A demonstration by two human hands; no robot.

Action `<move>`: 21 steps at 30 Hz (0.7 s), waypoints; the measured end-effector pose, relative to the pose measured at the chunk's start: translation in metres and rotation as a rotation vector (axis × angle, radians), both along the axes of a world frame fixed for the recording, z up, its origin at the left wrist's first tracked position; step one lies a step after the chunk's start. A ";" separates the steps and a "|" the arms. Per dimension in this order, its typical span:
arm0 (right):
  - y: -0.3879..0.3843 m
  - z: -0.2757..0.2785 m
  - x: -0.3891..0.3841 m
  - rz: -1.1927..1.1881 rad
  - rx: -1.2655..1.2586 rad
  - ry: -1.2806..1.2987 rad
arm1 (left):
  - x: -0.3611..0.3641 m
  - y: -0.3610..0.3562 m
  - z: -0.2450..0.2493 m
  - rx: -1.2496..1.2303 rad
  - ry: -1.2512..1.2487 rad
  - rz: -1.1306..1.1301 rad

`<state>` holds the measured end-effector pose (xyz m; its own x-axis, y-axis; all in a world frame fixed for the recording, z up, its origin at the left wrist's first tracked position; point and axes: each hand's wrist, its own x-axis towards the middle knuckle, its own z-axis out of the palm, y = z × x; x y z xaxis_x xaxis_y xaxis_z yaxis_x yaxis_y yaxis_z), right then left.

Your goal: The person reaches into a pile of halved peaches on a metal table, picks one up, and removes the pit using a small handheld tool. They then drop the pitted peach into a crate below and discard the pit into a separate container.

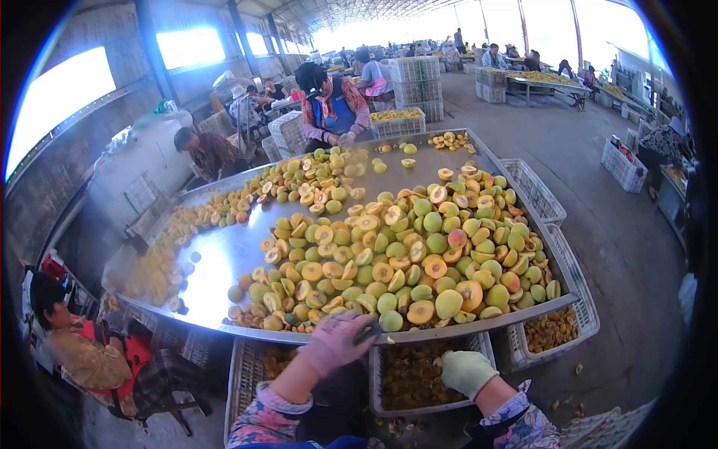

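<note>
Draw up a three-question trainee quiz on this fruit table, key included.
1. Which of the wearer's hands has the pink glove?
2. True or false: all the fruit on the table is whole.
3. Fill the gap: in this view, the right hand overlaps a pale ____ of brown pieces.

Key: 1. The left hand. 2. False; many are cut open. 3. Crate.

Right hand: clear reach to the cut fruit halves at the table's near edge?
Probably yes: only the low metal rim seems to stand between the right hand, over the crate, and those cut fruit halves.
</note>
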<state>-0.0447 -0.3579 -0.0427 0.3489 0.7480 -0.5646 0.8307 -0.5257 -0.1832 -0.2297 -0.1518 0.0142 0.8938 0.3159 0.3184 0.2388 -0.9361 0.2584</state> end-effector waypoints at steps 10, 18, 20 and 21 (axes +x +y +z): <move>0.001 -0.003 -0.008 0.085 0.161 0.147 | -0.018 0.069 0.045 -0.139 0.564 0.306; 0.010 0.010 -0.012 0.061 0.192 0.223 | 0.199 0.158 0.009 0.175 0.276 0.170; 0.010 -0.009 -0.010 0.069 0.186 0.231 | 0.245 0.176 -0.006 0.278 0.354 0.178; 0.010 -0.017 -0.005 0.096 0.185 0.238 | 0.264 0.186 -0.015 0.279 0.323 0.142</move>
